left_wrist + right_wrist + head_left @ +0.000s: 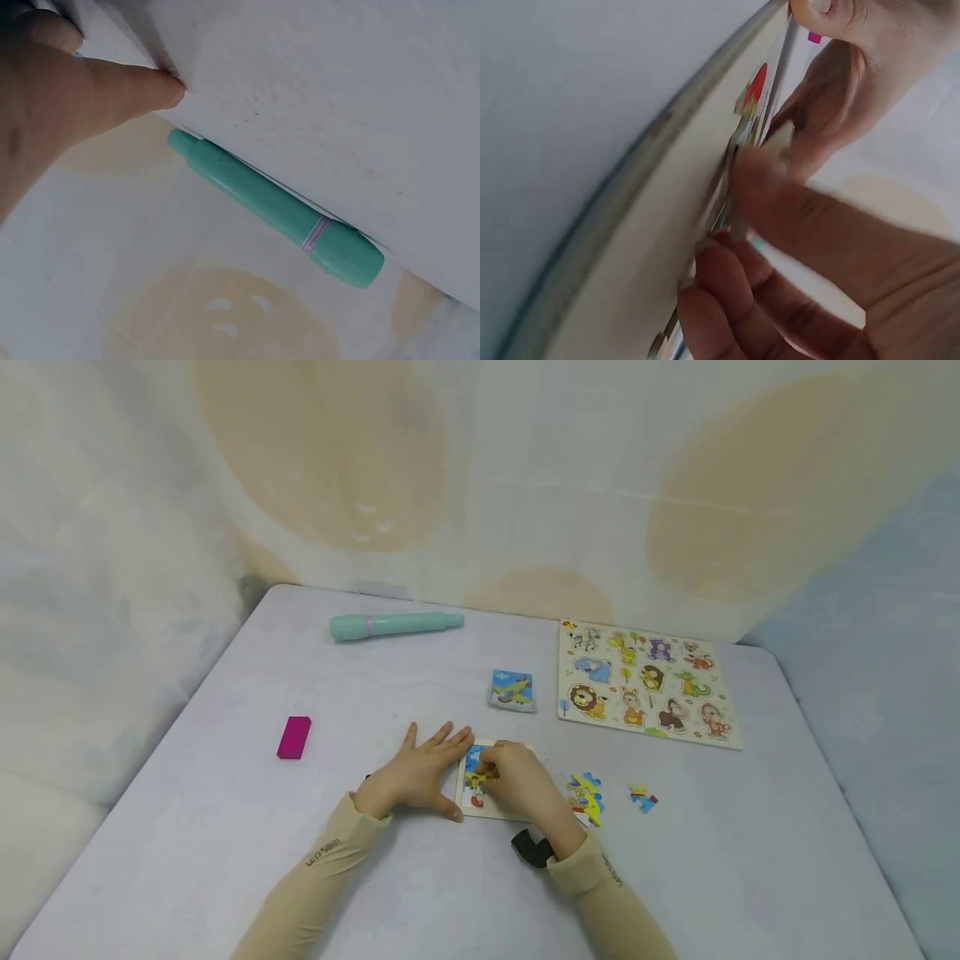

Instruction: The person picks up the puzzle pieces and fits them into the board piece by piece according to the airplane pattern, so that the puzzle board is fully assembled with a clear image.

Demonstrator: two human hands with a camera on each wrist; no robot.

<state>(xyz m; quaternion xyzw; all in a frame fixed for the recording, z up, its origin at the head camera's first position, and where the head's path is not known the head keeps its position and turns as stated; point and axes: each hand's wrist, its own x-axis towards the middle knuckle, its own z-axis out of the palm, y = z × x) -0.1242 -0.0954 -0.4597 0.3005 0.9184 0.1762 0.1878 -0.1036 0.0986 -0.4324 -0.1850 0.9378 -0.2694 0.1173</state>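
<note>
Puzzle board (498,812) touches splayed left hand (420,776); right hand (522,782) pinches a puzzle piece (476,778), the hands close together

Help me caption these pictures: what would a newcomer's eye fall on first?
Probably the large cream rectangular board of colourful animals, far right on the white table. Next, the mint-green tapered cylinder near its far edge, left of centre. Centrally, the left hand and right hand work at a small pale-framed jigsaw.
</note>
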